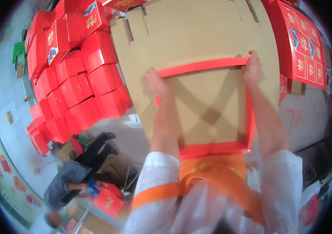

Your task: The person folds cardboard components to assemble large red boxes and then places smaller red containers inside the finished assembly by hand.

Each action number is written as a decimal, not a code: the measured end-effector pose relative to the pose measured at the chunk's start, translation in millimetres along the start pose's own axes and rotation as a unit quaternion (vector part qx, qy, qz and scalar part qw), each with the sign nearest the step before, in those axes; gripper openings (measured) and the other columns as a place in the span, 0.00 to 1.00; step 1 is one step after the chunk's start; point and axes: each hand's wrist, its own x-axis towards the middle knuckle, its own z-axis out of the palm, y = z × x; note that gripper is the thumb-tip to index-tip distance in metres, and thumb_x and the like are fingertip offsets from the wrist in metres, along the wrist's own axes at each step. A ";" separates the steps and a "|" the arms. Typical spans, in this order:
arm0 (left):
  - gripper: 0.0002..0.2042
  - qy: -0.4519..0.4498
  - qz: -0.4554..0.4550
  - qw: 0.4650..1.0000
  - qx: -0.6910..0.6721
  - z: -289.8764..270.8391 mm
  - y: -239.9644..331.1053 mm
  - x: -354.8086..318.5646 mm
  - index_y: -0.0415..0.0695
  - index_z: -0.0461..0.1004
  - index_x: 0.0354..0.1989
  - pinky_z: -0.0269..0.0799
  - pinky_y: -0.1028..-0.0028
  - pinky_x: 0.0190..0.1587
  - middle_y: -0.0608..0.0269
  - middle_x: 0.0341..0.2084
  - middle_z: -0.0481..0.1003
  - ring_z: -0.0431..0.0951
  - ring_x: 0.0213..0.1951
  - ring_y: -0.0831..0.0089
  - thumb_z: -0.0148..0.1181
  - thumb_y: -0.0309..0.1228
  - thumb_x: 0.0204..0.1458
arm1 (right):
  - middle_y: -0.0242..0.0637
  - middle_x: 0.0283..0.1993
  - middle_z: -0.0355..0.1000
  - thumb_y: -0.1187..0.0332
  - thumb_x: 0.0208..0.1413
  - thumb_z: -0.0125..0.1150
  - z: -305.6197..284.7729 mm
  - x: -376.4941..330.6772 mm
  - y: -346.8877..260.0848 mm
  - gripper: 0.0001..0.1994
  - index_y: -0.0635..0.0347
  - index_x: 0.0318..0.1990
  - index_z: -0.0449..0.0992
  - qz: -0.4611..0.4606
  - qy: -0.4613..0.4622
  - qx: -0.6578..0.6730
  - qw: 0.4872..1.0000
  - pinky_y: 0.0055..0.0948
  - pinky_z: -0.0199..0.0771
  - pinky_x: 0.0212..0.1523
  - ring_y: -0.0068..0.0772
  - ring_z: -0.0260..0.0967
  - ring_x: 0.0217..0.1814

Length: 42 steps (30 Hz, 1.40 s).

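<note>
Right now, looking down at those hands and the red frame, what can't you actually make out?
- Red-edged tray: its near corners, hidden by both forearms in the head view.
- Left hand and right hand: fingertips curl over the rim, grip unclear.
- Red boxes: printed detail too small, bent by the fisheye.
- Crouching person: blurred.

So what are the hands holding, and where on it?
A shallow red box tray with a brown inside: left hand and right hand grip its two far corners.

A box tray (pixel 212 150) lies at centre frame on cardboard sheets (pixel 197 31); stacked boxes (pixel 76 78) stand at upper left, flat printed cartons (pixel 302 43) at upper right.
</note>
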 end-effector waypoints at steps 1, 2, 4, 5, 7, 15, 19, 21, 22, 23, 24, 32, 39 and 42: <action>0.17 -0.008 0.002 1.000 -0.001 -3.1 1.0 -1.2 0.47 0.65 0.38 0.70 0.62 0.40 0.57 0.37 0.65 0.70 0.43 0.57 0.58 0.20 0.38 | 0.34 0.47 0.66 0.77 0.42 0.56 -3.0 0.0 -5.9 0.29 0.44 0.54 0.57 0.029 -0.017 0.008 0.999 0.38 0.68 0.44 0.39 0.65 0.50; 0.18 -0.015 0.003 1.000 -0.003 -6.5 1.3 -2.7 0.47 0.65 0.39 0.69 0.63 0.41 0.57 0.38 0.65 0.69 0.43 0.58 0.58 0.19 0.38 | 0.35 0.47 0.65 0.77 0.42 0.56 -5.5 0.5 -8.8 0.30 0.44 0.54 0.56 0.039 -0.023 0.009 0.999 0.38 0.68 0.44 0.39 0.65 0.50; 0.21 -0.029 0.026 0.999 -0.027 -12.1 0.7 -0.4 0.46 0.64 0.43 0.67 0.63 0.45 0.55 0.41 0.64 0.68 0.45 0.57 0.59 0.19 0.37 | 0.37 0.48 0.65 0.78 0.41 0.57 -9.4 1.1 -12.6 0.32 0.42 0.56 0.55 0.037 -0.022 0.004 0.999 0.38 0.68 0.45 0.40 0.65 0.51; 0.23 -0.038 0.045 0.997 -0.048 -10.0 -3.0 1.4 0.45 0.64 0.46 0.66 0.63 0.47 0.54 0.43 0.64 0.67 0.47 0.56 0.60 0.19 0.37 | 0.39 0.48 0.64 0.78 0.41 0.57 -12.1 1.2 -12.2 0.33 0.41 0.57 0.54 0.025 -0.016 -0.003 1.000 0.39 0.68 0.46 0.41 0.64 0.51; 0.28 -0.023 0.102 0.988 -0.113 -4.4 -20.9 5.6 0.42 0.61 0.51 0.62 0.63 0.52 0.51 0.48 0.62 0.63 0.51 0.54 0.60 0.19 0.37 | 0.43 0.51 0.62 0.77 0.42 0.58 -22.8 3.8 -19.7 0.36 0.44 0.60 0.50 0.013 -0.042 0.017 0.999 0.38 0.67 0.49 0.43 0.63 0.53; 0.36 -0.020 0.132 0.953 -0.271 -1.0 -79.6 -43.0 0.37 0.52 0.58 0.55 0.63 0.57 0.43 0.56 0.53 0.56 0.56 0.49 0.60 0.19 0.36 | 0.47 0.58 0.58 0.67 0.48 0.59 -43.3 -76.0 43.1 0.37 0.63 0.63 0.45 -0.006 -0.101 0.202 0.974 0.36 0.61 0.56 0.45 0.59 0.59; 0.24 -0.056 0.295 0.947 -0.115 -39.9 -28.8 -72.4 0.37 0.64 0.49 0.63 0.62 0.49 0.45 0.50 0.62 0.66 0.47 0.50 0.59 0.22 0.40 | 0.49 0.54 0.64 0.67 0.49 0.59 -20.0 -82.5 77.0 0.31 0.63 0.59 0.53 0.004 -0.107 0.203 0.973 0.37 0.62 0.54 0.48 0.62 0.56; 0.11 -0.141 0.382 0.870 -0.279 -7.5 5.4 -92.1 0.39 0.72 0.39 0.67 0.61 0.44 0.50 0.41 0.71 0.72 0.38 0.52 0.51 0.24 0.47 | 0.50 0.51 0.65 0.68 0.49 0.57 -26.0 -81.3 72.4 0.28 0.63 0.58 0.55 0.010 -0.124 0.198 0.972 0.38 0.62 0.53 0.49 0.63 0.55; 0.12 -0.183 0.442 0.863 -0.162 -4.8 35.8 -107.2 0.38 0.71 0.42 0.66 0.62 0.46 0.49 0.43 0.70 0.70 0.41 0.52 0.46 0.23 0.50 | 0.51 0.50 0.66 0.69 0.49 0.57 -30.8 -82.0 67.5 0.27 0.63 0.57 0.56 0.017 -0.130 0.195 0.972 0.38 0.63 0.53 0.50 0.63 0.54; 0.13 -0.324 0.266 0.820 -0.391 0.9 68.0 -122.1 0.38 0.70 0.42 0.65 0.63 0.49 0.47 0.44 0.69 0.69 0.45 0.51 0.46 0.22 0.49 | 0.51 0.50 0.66 0.70 0.49 0.56 -31.5 -83.4 64.9 0.27 0.62 0.57 0.57 0.002 -0.104 0.195 0.975 0.38 0.63 0.53 0.50 0.63 0.54; 0.13 -0.275 0.319 0.808 -0.411 15.1 94.9 -131.5 0.38 0.70 0.43 0.65 0.62 0.48 0.48 0.40 0.69 0.68 0.44 0.53 0.45 0.22 0.48 | 0.51 0.49 0.66 0.70 0.49 0.56 -31.7 -85.7 63.3 0.26 0.62 0.56 0.57 -0.014 -0.081 0.193 0.978 0.38 0.63 0.52 0.50 0.63 0.53; 0.17 -0.232 0.398 0.841 -0.282 90.5 178.9 -137.7 0.39 0.68 0.47 0.63 0.60 0.49 0.55 0.46 0.66 0.65 0.48 0.57 0.48 0.21 0.45 | 0.54 0.48 0.65 0.73 0.46 0.54 -31.4 -87.2 64.5 0.25 0.63 0.55 0.59 -0.027 -0.094 0.222 0.970 0.41 0.62 0.52 0.55 0.62 0.51; 0.16 -0.184 0.408 0.861 -0.243 65.4 182.2 -137.7 0.39 0.69 0.43 0.62 0.56 0.48 0.52 0.46 0.67 0.65 0.47 0.53 0.50 0.26 0.43 | 0.54 0.48 0.65 0.74 0.46 0.54 -27.3 -85.5 67.6 0.26 0.63 0.55 0.59 -0.016 -0.115 0.208 0.971 0.42 0.62 0.53 0.55 0.61 0.52; 0.20 -0.257 0.369 0.864 -0.227 56.1 187.2 -137.9 0.41 0.67 0.49 0.57 0.54 0.53 0.55 0.51 0.63 0.61 0.52 0.54 0.51 0.26 0.43 | 0.54 0.49 0.64 0.74 0.45 0.55 -26.3 -84.9 68.4 0.26 0.63 0.56 0.59 -0.003 -0.118 0.206 0.971 0.42 0.61 0.54 0.55 0.60 0.53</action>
